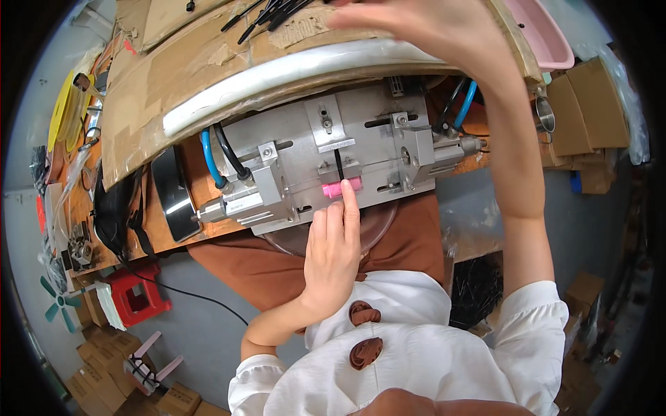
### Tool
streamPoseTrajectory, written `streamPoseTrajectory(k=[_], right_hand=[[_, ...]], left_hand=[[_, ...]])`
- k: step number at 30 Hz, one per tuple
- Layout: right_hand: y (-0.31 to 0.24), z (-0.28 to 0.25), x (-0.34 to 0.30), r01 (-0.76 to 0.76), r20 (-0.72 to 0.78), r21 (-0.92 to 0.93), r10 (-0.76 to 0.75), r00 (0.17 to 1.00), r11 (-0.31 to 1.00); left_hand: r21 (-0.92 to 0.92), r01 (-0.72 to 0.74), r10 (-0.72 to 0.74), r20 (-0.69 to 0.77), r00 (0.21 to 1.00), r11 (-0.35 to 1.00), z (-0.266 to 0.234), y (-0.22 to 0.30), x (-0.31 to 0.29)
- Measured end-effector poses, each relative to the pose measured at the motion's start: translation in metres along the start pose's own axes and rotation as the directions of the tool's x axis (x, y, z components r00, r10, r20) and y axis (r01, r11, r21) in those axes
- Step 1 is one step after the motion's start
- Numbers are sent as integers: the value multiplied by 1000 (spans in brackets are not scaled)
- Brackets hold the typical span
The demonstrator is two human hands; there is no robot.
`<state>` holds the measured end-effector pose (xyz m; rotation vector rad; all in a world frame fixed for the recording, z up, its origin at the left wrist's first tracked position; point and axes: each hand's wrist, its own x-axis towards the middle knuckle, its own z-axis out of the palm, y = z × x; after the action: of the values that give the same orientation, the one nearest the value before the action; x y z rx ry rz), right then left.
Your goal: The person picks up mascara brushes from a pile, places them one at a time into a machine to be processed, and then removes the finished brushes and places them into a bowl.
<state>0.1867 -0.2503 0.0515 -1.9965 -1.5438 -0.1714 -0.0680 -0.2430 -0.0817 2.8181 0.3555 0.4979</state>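
Note:
My left hand reaches up to the metal fixture, its index finger stretched out and the fingertip on a small pink cylindrical piece. The other fingers lie close together and bent; the thumb is hidden. A thin black rod stands in the middle of the fixture plate, its lower end at a metal block just above the pink piece. My right hand is raised over the far cardboard, smeared by motion, near a bunch of black rods. Whether it holds anything cannot be made out.
Pneumatic cylinders with blue and black hoses flank the plate. A white padded roll edges the cardboard behind it. A phone lies on the left of the bench. Below are a red stool and a box of black parts.

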Motion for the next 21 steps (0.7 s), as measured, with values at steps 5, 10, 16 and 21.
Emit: streamPoseTrajectory(k=[5, 10, 16, 21], right_hand=[[-38, 13, -103, -108, -117, 473, 183, 976, 874], [-73, 76, -194, 19, -184, 189, 16, 983, 982], [-83, 114, -193, -26, -80, 165, 40, 996, 986], [-77, 115, -192, -36, -116, 131, 51, 992, 991]], left_hand=[[15, 2, -3, 63, 998, 1000, -6, -5, -1], [-11, -195, 189, -185, 964, 981, -67, -27, 84], [153, -366, 396, -280, 875, 918, -80, -95, 211], [81, -470, 473, -29, 881, 879, -100, -132, 224]])
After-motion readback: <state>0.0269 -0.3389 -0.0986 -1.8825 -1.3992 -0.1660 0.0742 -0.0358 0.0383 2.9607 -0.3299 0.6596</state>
